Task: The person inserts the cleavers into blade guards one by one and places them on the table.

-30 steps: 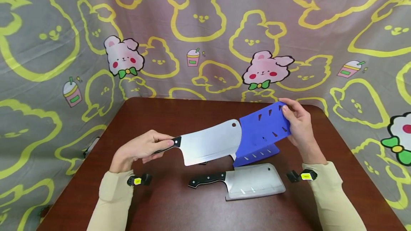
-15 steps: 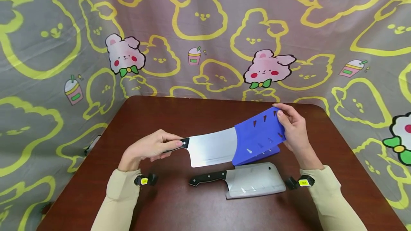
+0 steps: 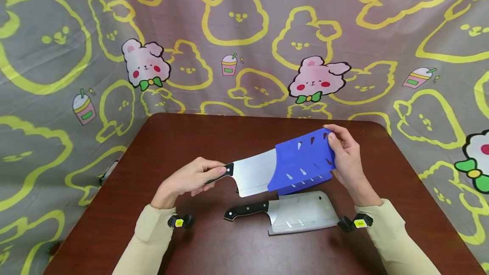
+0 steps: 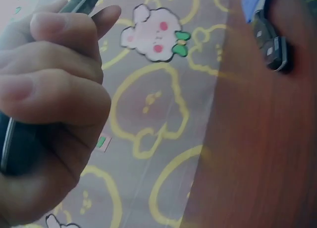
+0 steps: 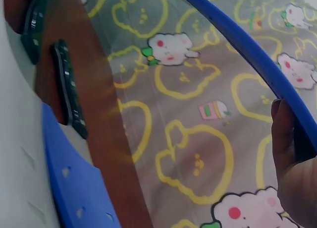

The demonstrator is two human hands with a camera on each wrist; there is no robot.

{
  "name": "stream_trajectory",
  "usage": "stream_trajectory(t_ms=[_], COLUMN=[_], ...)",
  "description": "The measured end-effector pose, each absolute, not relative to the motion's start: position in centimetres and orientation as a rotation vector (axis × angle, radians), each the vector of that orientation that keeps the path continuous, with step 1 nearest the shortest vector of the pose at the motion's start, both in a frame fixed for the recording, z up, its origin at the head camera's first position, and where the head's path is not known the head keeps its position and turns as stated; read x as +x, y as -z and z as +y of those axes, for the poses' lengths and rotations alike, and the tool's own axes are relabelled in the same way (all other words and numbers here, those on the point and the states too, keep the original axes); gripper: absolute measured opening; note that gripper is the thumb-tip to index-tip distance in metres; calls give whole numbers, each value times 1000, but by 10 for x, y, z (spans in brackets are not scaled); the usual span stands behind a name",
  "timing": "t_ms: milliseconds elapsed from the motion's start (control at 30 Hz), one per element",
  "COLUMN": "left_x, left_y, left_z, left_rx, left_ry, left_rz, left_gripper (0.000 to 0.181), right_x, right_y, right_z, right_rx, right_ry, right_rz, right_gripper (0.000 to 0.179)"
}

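My left hand [image 3: 192, 177] grips the black riveted handle [image 3: 230, 169] of a cleaver. Its broad steel blade [image 3: 254, 173] points right and is partly inside a blue blade guard [image 3: 302, 156] with triangular slots. Thumb and fingers of my right hand [image 3: 349, 160] pinch that guard at its far upper corner. Both are raised over the table. The left wrist view shows curled fingers round the handle [image 4: 81, 1]; in the right wrist view the guard's edge [image 5: 247, 59] runs to my thumb. The blade's tip is hidden inside the guard.
A second cleaver [image 3: 246, 210] in a translucent, slotted guard [image 3: 305, 211] lies on the brown table [image 3: 214, 249] below the hands. Behind it, largely hidden, lies another blue guard [image 5: 74, 173] with a black handle [image 5: 68, 89]. A patterned curtain [image 3: 244, 92] surrounds the table.
My left hand has moved right, sliding the cleaver's blade deeper into the blue guard; the hole near its tip is now covered. My right hand has shifted slightly left and down with the guard.
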State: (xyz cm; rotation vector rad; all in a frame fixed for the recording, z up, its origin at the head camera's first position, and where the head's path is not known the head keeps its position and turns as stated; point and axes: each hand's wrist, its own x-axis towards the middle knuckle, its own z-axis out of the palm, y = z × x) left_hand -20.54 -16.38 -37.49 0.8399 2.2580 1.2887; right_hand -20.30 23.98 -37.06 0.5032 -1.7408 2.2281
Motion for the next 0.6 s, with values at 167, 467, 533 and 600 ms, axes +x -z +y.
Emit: stream_trajectory(t_ms=[167,467,533,600], left_x=[-203,-194,-194,-195], left_y=[378,368,367,369], left_z=[-147,-128,-127,-127], left_rx=[813,826,826,821], left_ry=[-1300,-1256,-1247,-1228], left_rz=[2249,2320,2342,2344], left_gripper=[25,23,21,19], right_x=[-195,-193,-195,-196], right_y=[377,380,382,384], right_z=[220,202,203,204], right_rx=[418,375,386,388], right_ry=[-2167,-2092,-2089,-2077], right_rz=[-1874,-1983,-1996,-2026], right_gripper=[32,35,37,38])
